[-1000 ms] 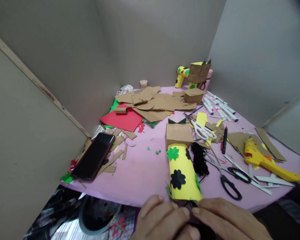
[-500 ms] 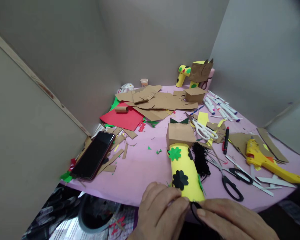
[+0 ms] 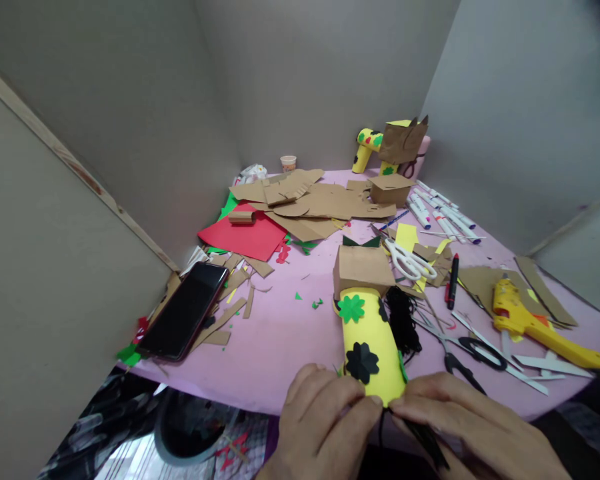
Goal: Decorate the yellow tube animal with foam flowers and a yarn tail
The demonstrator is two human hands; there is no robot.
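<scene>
A yellow paper tube (image 3: 375, 333) with green and black flower cutouts lies at the table's front edge, its far end against a brown cardboard box (image 3: 363, 267) that has dark green pointed pieces on top. With fingers curled, my left hand (image 3: 325, 420) grips the tube's near end from the left. My right hand (image 3: 470, 427) pinches at the same end from the right, fingertips touching the tube. Black cord (image 3: 425, 440) runs under its fingers; where it meets the tube is hidden. A bundle of black cord (image 3: 403, 320) lies right of the tube.
Black-handled scissors (image 3: 467, 353), a yellow glue gun (image 3: 535, 323), white scissors (image 3: 410, 260) and markers (image 3: 447, 213) lie at right. A phone (image 3: 185, 310) sits left among cardboard scraps. Cardboard sheets (image 3: 325, 200) and a yellow tube figure (image 3: 365, 150) are behind. A bin (image 3: 190, 427) stands below.
My right hand's fingertips have moved left and up against the tube's near end. The black cord loop seen between the hands now lies more under the right hand.
</scene>
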